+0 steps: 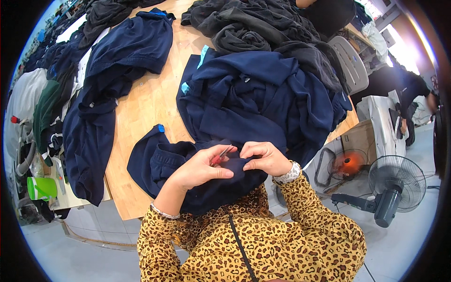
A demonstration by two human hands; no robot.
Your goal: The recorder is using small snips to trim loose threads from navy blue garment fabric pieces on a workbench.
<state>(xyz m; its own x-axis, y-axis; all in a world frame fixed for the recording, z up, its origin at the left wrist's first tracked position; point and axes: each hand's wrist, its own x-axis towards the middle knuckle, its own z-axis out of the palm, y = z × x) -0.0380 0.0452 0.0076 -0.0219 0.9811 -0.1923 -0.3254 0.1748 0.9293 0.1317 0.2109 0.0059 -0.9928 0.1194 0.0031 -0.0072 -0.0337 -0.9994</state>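
In my left hand (205, 165) is a small pair of thread snips (220, 157) with red on the grip; the metal end points up toward my right hand. My right hand (266, 159) pinches the edge of a navy garment (162, 162), thumb and forefinger together. That garment lies partly on the table edge and hangs over my lap, with a ribbed or gathered band near its left side and a bright blue tab at its top. Whether a thread is between my right fingertips is too small to tell.
A large heap of navy garments (244, 101) lies just beyond my hands on the wooden table (141, 105). Dark grey clothes (253, 26) are piled behind it. More navy clothing (127, 51) drapes over the left edge. At right stand a floor fan (397, 183) and a grey chair (348, 63).
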